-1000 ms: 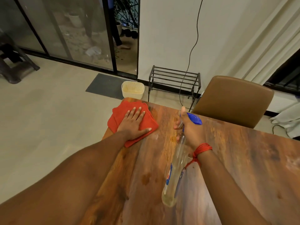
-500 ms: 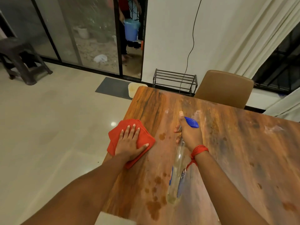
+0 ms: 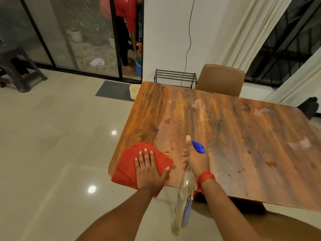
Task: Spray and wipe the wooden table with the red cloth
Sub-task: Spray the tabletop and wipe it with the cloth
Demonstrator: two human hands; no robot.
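Head view: left hand point(image 3: 149, 173) flat on red cloth point(image 3: 126, 169), right hand point(image 3: 196, 159) gripping spray bottle point(image 3: 184, 197).

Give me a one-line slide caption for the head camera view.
Left hand presses red cloth on wooden table corner; right hand holds spray bottle.

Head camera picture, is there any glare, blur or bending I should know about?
Head view: two bright ceiling-light reflections glare on the glossy floor; the spray bottle looks smeared and soft; wide-angle distortion bows the wooden table edges and door frames; lighting is warm and dim.
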